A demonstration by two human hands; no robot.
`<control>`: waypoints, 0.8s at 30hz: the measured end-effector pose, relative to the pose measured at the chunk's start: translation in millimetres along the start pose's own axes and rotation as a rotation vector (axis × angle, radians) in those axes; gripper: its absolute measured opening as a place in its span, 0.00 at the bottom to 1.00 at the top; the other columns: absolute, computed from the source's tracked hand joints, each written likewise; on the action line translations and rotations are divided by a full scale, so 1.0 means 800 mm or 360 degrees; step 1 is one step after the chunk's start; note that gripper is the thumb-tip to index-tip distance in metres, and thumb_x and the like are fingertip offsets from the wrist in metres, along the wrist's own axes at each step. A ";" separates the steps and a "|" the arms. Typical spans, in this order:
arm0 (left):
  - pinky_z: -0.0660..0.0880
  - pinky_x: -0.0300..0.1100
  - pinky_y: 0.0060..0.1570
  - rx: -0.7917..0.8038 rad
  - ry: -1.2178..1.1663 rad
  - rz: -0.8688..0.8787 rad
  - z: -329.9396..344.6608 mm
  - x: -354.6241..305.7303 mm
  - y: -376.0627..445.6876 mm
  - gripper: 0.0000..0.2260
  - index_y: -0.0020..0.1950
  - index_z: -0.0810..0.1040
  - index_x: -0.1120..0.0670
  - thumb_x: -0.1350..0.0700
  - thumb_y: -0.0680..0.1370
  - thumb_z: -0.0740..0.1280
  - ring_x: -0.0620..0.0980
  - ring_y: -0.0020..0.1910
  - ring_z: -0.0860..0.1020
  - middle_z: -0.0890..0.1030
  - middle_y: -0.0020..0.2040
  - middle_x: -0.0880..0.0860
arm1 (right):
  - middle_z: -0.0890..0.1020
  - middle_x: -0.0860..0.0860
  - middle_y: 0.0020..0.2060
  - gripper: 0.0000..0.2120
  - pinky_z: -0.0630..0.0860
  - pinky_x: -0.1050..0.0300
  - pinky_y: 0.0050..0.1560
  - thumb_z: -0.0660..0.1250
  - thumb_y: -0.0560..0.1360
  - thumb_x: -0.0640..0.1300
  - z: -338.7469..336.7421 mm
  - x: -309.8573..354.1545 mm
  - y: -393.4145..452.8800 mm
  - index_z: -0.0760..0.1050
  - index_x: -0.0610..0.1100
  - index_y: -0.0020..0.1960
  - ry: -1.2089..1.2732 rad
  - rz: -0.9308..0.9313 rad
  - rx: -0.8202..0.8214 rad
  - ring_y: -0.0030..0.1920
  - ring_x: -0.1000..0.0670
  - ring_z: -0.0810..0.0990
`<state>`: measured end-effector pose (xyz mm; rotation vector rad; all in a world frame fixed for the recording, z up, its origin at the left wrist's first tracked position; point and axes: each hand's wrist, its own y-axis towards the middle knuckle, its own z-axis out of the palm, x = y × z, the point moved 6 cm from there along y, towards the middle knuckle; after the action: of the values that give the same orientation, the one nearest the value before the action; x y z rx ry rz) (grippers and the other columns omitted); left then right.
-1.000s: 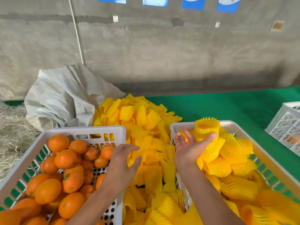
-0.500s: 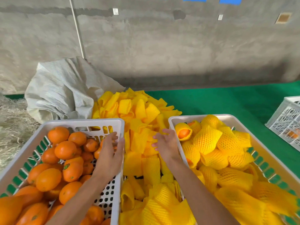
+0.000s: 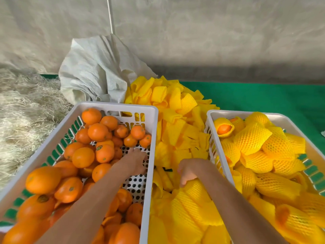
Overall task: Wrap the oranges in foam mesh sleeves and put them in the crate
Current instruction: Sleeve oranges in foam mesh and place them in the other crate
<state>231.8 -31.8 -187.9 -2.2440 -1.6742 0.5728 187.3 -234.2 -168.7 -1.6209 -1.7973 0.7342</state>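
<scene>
Loose bare oranges point(image 3: 97, 132) fill the white crate on the left point(image 3: 116, 105). My left hand point(image 3: 136, 160) reaches down inside it over the bare perforated floor, fingers extended and holding nothing I can see. Between the crates lies a pile of yellow foam mesh sleeves point(image 3: 175, 120). My right hand point(image 3: 187, 170) is pushed into this pile, its fingers curled round a sleeve point(image 3: 195, 191). The white crate on the right point(image 3: 228, 112) holds several oranges wrapped in sleeves point(image 3: 251, 138).
A crumpled white woven sack point(image 3: 98, 71) lies behind the left crate, against a grey concrete wall. Dry straw point(image 3: 26, 111) covers the ground to the left. A green mat point(image 3: 263, 95) stretches behind and to the right of the crates.
My right hand left the wrapped orange in the right crate, moved left and dropped into the sleeve pile. My left hand moved from the crate's edge down inside it. My view tilted down.
</scene>
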 end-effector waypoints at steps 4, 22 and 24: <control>0.72 0.53 0.70 -0.0169 0.0228 -0.0248 -0.001 0.015 0.000 0.25 0.80 0.63 0.49 0.59 0.83 0.63 0.62 0.76 0.59 0.62 0.77 0.55 | 0.75 0.42 0.70 0.34 0.76 0.47 0.60 0.77 0.75 0.51 -0.001 -0.005 -0.004 0.70 0.40 0.75 -0.0058 0.0070 -0.0019 0.68 0.38 0.75; 0.74 0.44 0.44 -0.0571 0.0023 -0.0671 -0.041 0.021 -0.008 0.23 0.70 0.64 0.58 0.49 0.82 0.67 0.56 0.58 0.81 0.72 0.66 0.59 | 0.83 0.52 0.50 0.06 0.77 0.56 0.50 0.70 0.81 0.47 -0.092 -0.027 -0.035 0.85 0.48 0.52 0.1327 -0.0411 -0.1626 0.48 0.53 0.81; 0.75 0.45 0.42 -0.0793 -0.0163 -0.0685 -0.070 0.025 -0.024 0.25 0.68 0.63 0.58 0.45 0.81 0.68 0.58 0.56 0.82 0.71 0.65 0.59 | 0.83 0.52 0.48 0.06 0.76 0.60 0.45 0.68 0.81 0.47 -0.094 -0.033 -0.036 0.82 0.47 0.51 0.1436 -0.0357 -0.1702 0.47 0.55 0.81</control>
<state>247.2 -6.4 -133.2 -2.0580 -2.4817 0.1771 225.8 -262.6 -99.2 -1.7996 -1.6121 -1.1144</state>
